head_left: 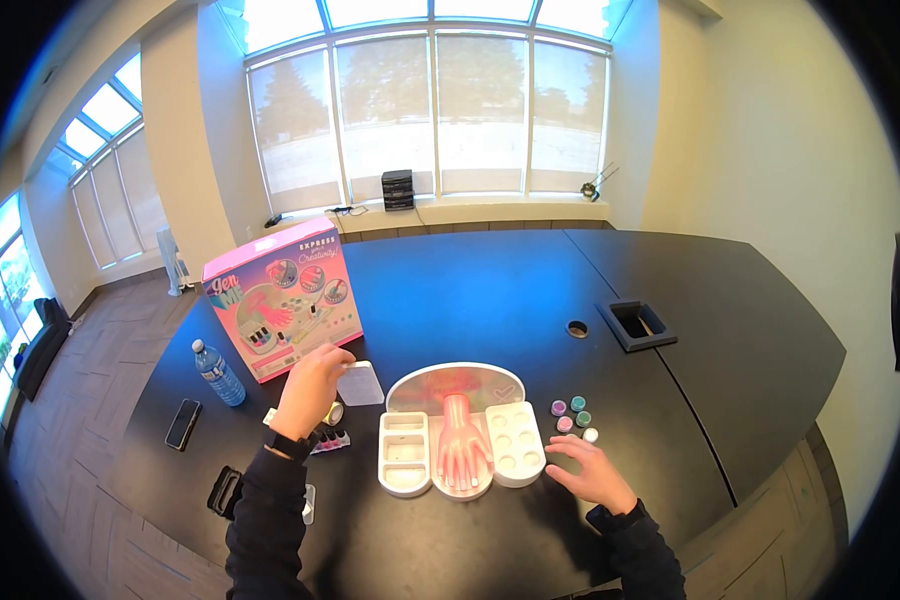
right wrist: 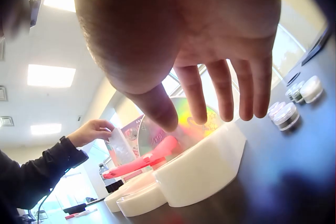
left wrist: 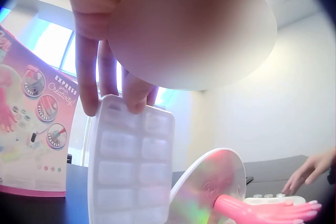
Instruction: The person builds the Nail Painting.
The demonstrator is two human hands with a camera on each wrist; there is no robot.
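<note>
My left hand (head_left: 310,393) pinches the top edge of a white, translucent compartment case (left wrist: 119,174), holding it upright left of the nail station. Rows of small square cells show on the case in the left wrist view. The white nail station (head_left: 406,481) has a shiny rounded back panel, a compartment tray on the left and round wells on the right. A pink model hand (head_left: 462,440) lies palm down in its middle. My right hand (head_left: 594,474) holds nothing; its fingers extend loosely beside the station's right end, close to several small lidded jars (head_left: 565,424).
A pink product box (head_left: 285,300) stands at the back left, with a water bottle (head_left: 218,372) and a phone (head_left: 183,424) beside it. Small nail polish bottles (head_left: 332,440) lie under my left forearm. A black socket frame (head_left: 638,326) is set in the table at right.
</note>
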